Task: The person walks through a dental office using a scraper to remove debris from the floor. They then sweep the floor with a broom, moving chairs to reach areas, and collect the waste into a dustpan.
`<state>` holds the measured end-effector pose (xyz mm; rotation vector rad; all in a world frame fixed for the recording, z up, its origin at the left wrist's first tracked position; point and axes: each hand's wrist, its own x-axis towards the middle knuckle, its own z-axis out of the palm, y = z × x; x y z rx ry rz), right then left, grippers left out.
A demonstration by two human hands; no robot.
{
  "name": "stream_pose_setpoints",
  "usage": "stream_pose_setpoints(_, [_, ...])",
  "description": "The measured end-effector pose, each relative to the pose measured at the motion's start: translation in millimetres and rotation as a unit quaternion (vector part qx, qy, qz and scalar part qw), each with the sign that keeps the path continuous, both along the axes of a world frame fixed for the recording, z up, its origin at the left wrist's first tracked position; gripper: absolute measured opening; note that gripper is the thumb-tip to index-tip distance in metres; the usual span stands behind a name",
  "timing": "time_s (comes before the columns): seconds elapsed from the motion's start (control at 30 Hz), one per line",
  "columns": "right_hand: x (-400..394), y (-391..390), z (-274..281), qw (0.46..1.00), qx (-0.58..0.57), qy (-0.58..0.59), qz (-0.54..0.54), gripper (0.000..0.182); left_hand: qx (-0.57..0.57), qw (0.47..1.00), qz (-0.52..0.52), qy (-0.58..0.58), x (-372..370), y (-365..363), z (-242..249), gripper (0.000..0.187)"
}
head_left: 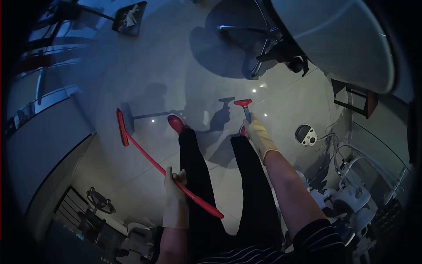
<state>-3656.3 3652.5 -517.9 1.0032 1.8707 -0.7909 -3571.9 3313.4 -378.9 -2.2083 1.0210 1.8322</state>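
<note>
My left hand, in a pale rubber glove, is closed around the red handle of a long-handled floor brush. The brush head, red with dark bristles, points away to the left, and the handle's end reaches back over my legs. In my right hand, gloved the same way, is a scraper with a wide red head and a bluish handle. It is held out over the tiled floor near my right shoe, and its shadow falls beside it.
A wheeled chair base stands ahead, beside a large pale rounded surface. On the right are a white foot pedal and white equipment with hoses. A long-handled dustpan holding something pale is at the upper left. Cabinets line the left.
</note>
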Motion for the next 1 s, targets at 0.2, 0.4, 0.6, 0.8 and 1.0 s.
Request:
stream_pose_setpoints(0.2, [-40, -29, -153, 0.997, 0.063, -0.019, -0.037, 0.060, 0.055, 0.995, -0.060, 0.064, -5, 58, -132, 0.044])
stream_pose_setpoints(0.4, [-102, -17, -263, 0.976, 0.159, 0.145, 0.036, 0.057, 0.154, 0.982, -0.096, 0.050, -59, 60, -141, 0.045])
stream_pose_setpoints(0.6, [-141, -25, -225, 0.990, 0.120, 0.070, 0.017, 0.061, 0.215, 0.974, -0.060, 0.026, -67, 42, -143, 0.042])
stream_pose_setpoints(0.8, [-215, -7, -240, 0.972, 0.168, 0.110, 0.125, 0.060, 0.246, 0.966, -0.060, 0.041, -88, 34, -145, 0.039])
stream_pose_setpoints(1.0, [-275, 47, -273, 0.964, 0.163, 0.130, 0.166, 0.062, 0.263, 0.962, -0.060, 0.044, -93, 30, -145, 0.038])
